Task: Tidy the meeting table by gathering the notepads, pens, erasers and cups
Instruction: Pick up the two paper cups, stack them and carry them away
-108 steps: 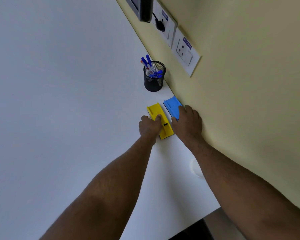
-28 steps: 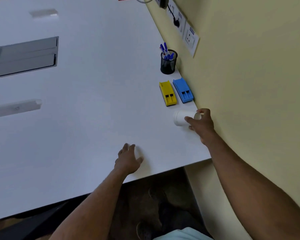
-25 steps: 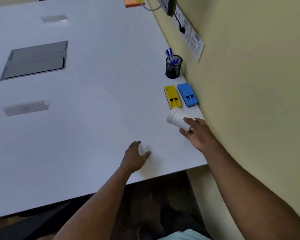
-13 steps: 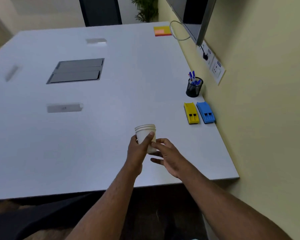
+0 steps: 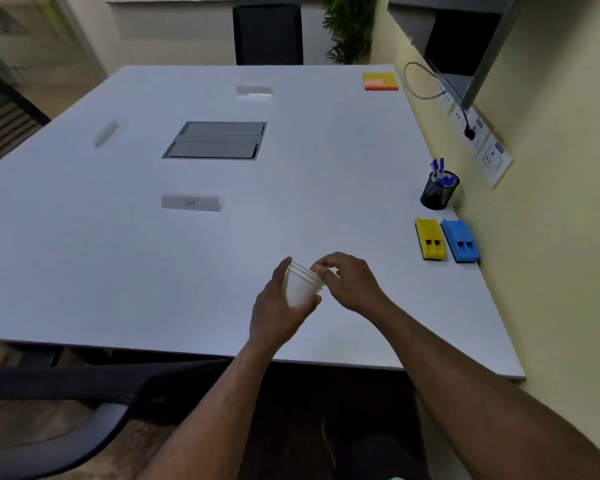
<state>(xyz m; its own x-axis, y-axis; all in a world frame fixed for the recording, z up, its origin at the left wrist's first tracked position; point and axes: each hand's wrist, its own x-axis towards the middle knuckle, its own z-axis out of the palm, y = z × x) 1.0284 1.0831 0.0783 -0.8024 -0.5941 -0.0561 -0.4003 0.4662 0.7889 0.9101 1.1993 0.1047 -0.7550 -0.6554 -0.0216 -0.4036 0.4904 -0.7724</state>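
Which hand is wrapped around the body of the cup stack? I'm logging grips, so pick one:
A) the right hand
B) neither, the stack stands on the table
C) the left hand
C: the left hand wraps the body of the cup stack, while the right hand only pinches at its rim, and the stack is held above the table.

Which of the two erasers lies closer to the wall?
The blue eraser: it lies right beside the wall, while the yellow eraser lies on its other side, toward the table's middle.
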